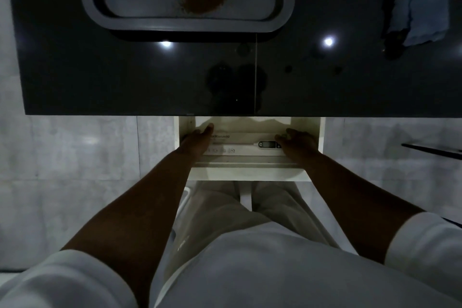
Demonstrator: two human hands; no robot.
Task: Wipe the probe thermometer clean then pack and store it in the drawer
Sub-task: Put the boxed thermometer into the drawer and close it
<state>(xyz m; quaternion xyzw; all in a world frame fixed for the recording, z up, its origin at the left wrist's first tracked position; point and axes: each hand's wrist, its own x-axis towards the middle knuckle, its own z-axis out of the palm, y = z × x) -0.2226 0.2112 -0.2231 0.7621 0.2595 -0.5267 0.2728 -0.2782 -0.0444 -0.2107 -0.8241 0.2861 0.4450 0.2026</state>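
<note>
White box (240,144) sits in the open drawer (246,170) under the black surface (140,77). Left hand (197,141) lies flat on its left end, grip apart. Thermometer (265,144) is pictured on the lid. Right hand (297,142) covers the right end, can't tell its grip.

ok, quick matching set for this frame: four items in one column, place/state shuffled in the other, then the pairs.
Items:
1. thermometer box
2. blue cloth
3. tray
4. left hand

Places:
A. countertop, far right
B. inside the open drawer
C. countertop, centre back, brown stain on it
D. on the box's left end

Pairs: 1-B, 2-A, 3-C, 4-D
</note>
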